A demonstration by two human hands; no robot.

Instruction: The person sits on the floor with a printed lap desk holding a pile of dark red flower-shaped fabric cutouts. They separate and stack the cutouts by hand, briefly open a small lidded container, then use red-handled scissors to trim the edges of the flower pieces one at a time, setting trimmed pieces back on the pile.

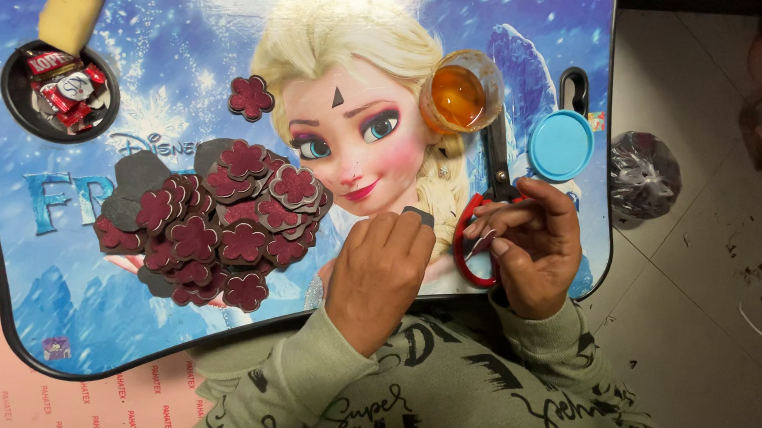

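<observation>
A small dark grey foam piece (418, 216) is pinched at the fingertips of the left hand (378, 269), held just above the desk (182, 51) near its front edge. The right hand (534, 246) is closed through the red handles of a pair of scissors (489, 202), whose blades point away from the person toward an amber glass jar (461, 93). The blade tips are partly hidden, so it cannot be told whether they are parted.

A heap of maroon flower cut-outs (226, 224) backed in grey foam lies left of the hands, with one flower (251, 97) set apart above it. A blue round lid (560, 145) rests beside the scissors, and a black dish of red scraps (59, 93) sits at the far left corner. A yellow sponge block (73, 4) lies above that dish.

The step in hand is judged to be trimming of the small piece. For a clean result, the piece should be gripped close to the cut line yet with fingertips kept clear of the blades. The piece, not the scissors, is best turned through curves. Short cuts near the pivot are advised, since thick foam is likely to slip at the tips. Offcuts should be kept away from the finished heap.
</observation>
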